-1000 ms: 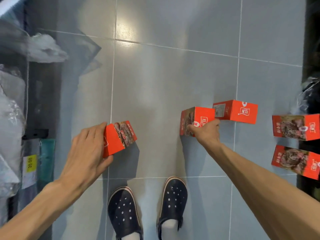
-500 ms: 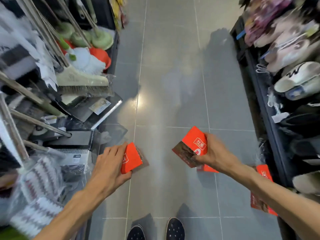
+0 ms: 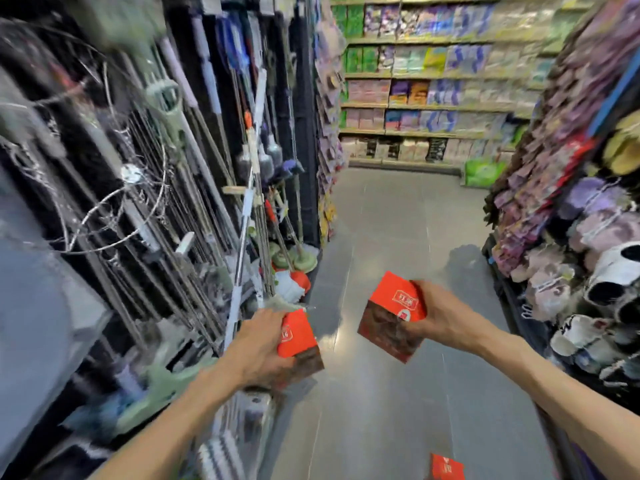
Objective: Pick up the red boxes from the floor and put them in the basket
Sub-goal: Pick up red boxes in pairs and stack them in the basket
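Observation:
My left hand (image 3: 258, 344) grips a red box (image 3: 297, 336) from its left side, held at waist height above the grey floor. My right hand (image 3: 438, 315) grips a second red box (image 3: 393, 315) with a picture on its lower face, a little higher and to the right. Both boxes are off the floor and apart from each other. A third red box (image 3: 446, 467) lies on the floor at the bottom edge, between my arms. No basket is in sight.
I stand in a shop aisle. Mops, brooms and metal poles (image 3: 242, 209) crowd the left rack. Slippers and plush shoes (image 3: 595, 271) fill the right rack. Shelves of packaged goods (image 3: 429, 84) close the far end, with grey tiled floor (image 3: 391, 216) between.
Both hands have lifted their boxes off the floor. My view has swung up from the floor to the aisle ahead; the other boxes dropped out of sight except one.

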Tool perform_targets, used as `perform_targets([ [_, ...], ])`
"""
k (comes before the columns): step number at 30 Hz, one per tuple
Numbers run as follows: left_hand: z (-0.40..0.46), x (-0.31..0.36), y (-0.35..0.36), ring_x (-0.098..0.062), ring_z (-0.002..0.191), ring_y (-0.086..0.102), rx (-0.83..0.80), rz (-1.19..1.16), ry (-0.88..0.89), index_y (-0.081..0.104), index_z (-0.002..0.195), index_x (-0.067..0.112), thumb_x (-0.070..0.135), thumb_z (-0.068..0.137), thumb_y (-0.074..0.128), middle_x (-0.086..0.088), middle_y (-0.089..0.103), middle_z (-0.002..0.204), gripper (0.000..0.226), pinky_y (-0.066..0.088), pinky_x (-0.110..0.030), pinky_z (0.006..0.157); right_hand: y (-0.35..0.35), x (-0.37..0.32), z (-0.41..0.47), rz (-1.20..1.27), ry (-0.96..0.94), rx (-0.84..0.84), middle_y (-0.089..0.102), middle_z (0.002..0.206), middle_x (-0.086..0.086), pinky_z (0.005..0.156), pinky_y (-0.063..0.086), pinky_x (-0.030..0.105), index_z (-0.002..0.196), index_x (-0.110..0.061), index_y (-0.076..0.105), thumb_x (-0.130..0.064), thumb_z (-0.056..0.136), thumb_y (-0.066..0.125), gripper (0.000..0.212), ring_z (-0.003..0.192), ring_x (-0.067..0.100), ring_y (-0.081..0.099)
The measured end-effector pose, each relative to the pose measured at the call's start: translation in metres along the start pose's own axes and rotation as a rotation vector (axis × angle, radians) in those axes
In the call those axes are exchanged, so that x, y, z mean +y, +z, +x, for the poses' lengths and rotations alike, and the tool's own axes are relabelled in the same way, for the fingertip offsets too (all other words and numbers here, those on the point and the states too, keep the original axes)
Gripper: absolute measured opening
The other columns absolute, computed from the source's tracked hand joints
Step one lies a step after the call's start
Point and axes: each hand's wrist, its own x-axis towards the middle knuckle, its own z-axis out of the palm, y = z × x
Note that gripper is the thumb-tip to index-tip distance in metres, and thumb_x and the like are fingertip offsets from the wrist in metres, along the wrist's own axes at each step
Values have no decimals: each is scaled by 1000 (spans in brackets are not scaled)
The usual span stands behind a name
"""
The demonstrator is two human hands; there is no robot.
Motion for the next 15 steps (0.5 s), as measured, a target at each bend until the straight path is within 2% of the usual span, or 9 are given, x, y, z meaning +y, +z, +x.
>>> perform_targets([
  [2,-23,8,-28,-28,99,52,48,40,-28,51,121,21,63,61,52,-4,56,102,73,42,-40,79,-20,-26,-2,-5,-83,-9,66,99,-8,70,56,31,120,-27,52,-47,64,78,64,81,5,64],
  [6,-68,15,-62,-27,93,50,143,47,-148,53,126,18,64,61,54,-5,56,99,79,45,-42,85,-36,-74,0,-93,-303,-47,62,114,-6,84,54,37,130,-27,47,-61,63,72,80,95,13,62],
  [9,-112,11,-70,-18,89,45,207,9,-272,52,122,27,58,65,65,4,52,95,66,40,-36,81,-30,-113,3,-107,-434,-107,63,115,0,84,54,38,131,-24,45,-49,69,80,76,95,17,62],
  [10,-130,12,-72,-16,85,45,235,9,-315,52,116,28,58,66,68,7,51,91,60,38,-34,76,-24,-127,4,-111,-470,-139,62,117,0,84,55,36,134,-23,44,-48,70,81,78,96,17,62],
  [12,-176,21,-77,-14,81,43,290,-2,-455,51,113,29,59,65,69,9,50,88,59,36,-31,71,-9,-159,-1,-156,-566,-209,58,121,-5,87,54,33,141,-26,39,-58,67,80,91,100,14,60],
  [15,-255,37,-82,-17,91,47,328,29,-647,52,122,27,62,63,67,6,55,99,70,40,-33,77,24,-210,-18,-201,-747,-288,54,122,-8,87,51,32,144,-28,35,-63,65,77,96,102,11,56],
])
